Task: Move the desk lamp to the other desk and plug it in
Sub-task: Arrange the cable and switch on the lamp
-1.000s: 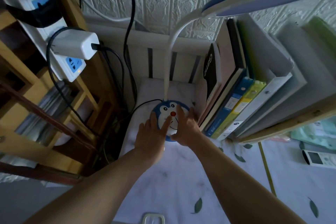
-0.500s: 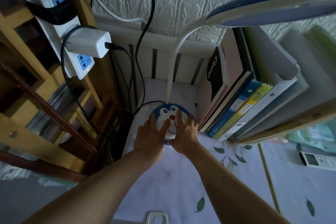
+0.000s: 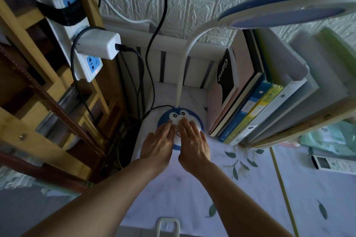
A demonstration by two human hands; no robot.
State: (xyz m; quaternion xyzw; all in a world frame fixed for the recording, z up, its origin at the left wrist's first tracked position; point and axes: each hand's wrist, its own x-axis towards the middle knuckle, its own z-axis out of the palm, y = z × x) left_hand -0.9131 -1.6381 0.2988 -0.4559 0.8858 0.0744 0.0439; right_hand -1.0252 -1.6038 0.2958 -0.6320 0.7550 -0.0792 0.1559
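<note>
The desk lamp stands at the back of the cloth-covered desk (image 3: pixel 183 198). Its round blue base (image 3: pixel 179 114) carries a cartoon face, and a white gooseneck (image 3: pixel 182 75) rises to the blue-and-white lamp head (image 3: pixel 289 7) at the upper right. My left hand (image 3: pixel 158 146) and my right hand (image 3: pixel 193 144) lie flat side by side on the base, fingers stretched out and covering its near half. A black cord (image 3: pixel 154 108) leaves the base to the left. A white power strip (image 3: pixel 92 65) hangs on the wooden frame at left, one blue socket free.
A white charger (image 3: pixel 100 44) sits plugged in above the free socket, with black cables hanging beside it. Books and folders (image 3: pixel 250 106) lean just right of the base. A remote control (image 3: pixel 333 164) lies at far right. A wooden frame (image 3: pixel 28 121) fills the left.
Both hands stay on the lamp base, their fingers now closer together. The view has shifted, so the power strip and frame sit further right in the frame.
</note>
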